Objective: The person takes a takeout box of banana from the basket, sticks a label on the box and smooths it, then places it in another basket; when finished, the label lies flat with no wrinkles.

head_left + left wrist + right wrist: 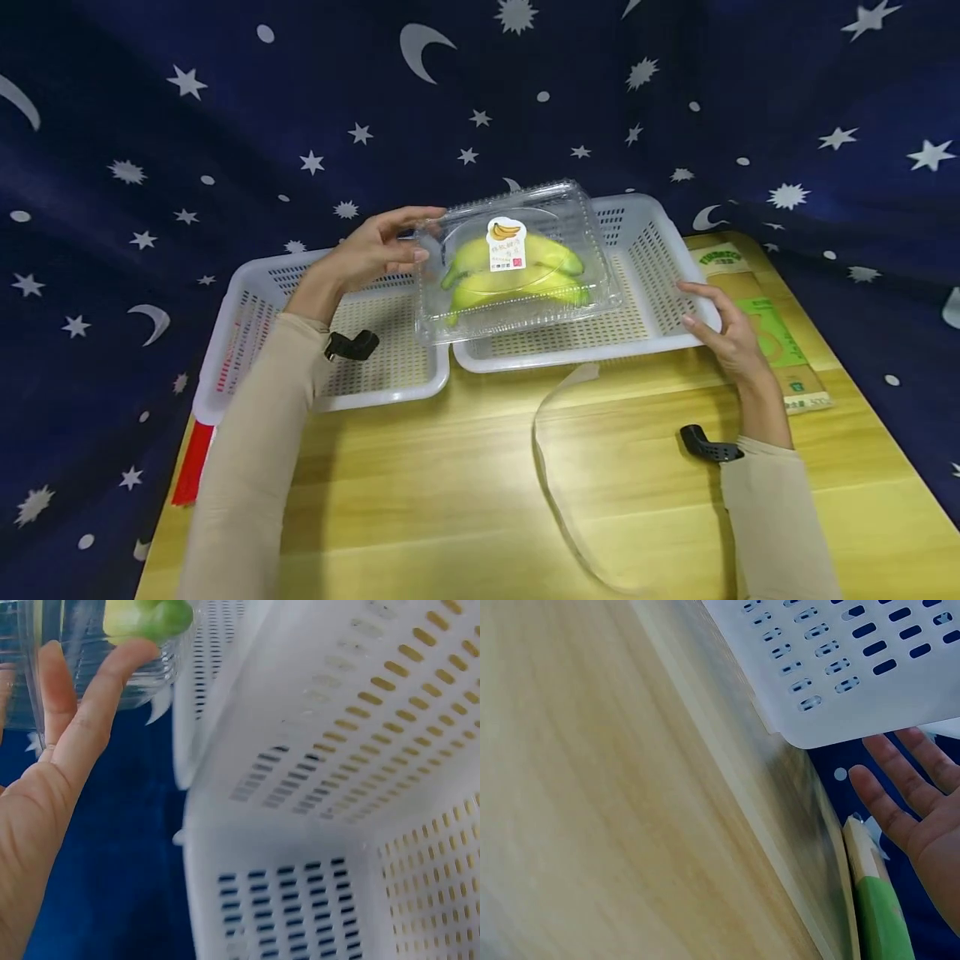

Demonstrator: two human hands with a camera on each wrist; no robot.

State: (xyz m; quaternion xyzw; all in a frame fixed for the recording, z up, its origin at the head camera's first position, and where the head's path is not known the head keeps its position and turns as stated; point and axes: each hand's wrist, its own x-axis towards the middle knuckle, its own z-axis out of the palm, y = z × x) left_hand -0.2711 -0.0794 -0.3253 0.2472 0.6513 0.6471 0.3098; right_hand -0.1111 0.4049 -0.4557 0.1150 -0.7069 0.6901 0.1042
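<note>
My left hand (375, 250) grips the left side of a clear plastic clamshell box (457, 321), thumb on the near face. Inside the box are yellow-green bananas (517, 287), and a white label (507, 244) with a banana picture is stuck on the lid. The box is tilted over the right white basket (660, 258), overlapping the left white basket (420, 379) a little. My right hand (731, 337) holds the right basket's rim at its right end, thumb and forefinger over the edge. In the right wrist view, the other fingers (896, 776) extend below the basket's wall.
A pale flat strip (547, 479) curves across the wooden table (420, 500). A brown and green packet (772, 325) lies right of the baskets, and a red item (193, 467) is at the left edge. A dark star-patterned cloth (247, 133) hangs behind the table.
</note>
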